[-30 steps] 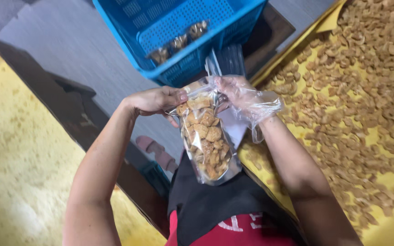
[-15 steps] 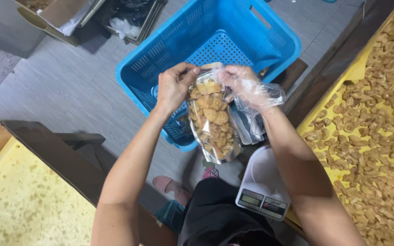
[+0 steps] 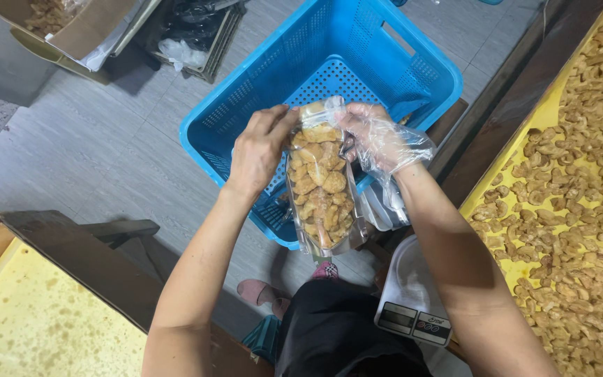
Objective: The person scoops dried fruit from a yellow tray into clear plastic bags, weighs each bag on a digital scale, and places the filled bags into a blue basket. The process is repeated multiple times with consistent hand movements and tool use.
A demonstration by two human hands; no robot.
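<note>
The clear plastic pouch filled with golden-brown fried snack pieces [image 3: 321, 188] hangs upright above the near rim of the blue perforated plastic crate [image 3: 357, 63]. The bare left hand [image 3: 259, 148] pinches the pouch's top left edge. The right hand [image 3: 378, 136], covered by a loose transparent plastic glove, pinches the top right edge. A white digital scale [image 3: 413, 293] sits near the crate, below the right forearm.

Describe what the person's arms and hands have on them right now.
The left hand is bare, with no glove, ring or watch showing. The right hand wears a loose, crinkled clear plastic glove whose cuff flares at the wrist. Both forearms are bare, with no sleeves in view.
</note>
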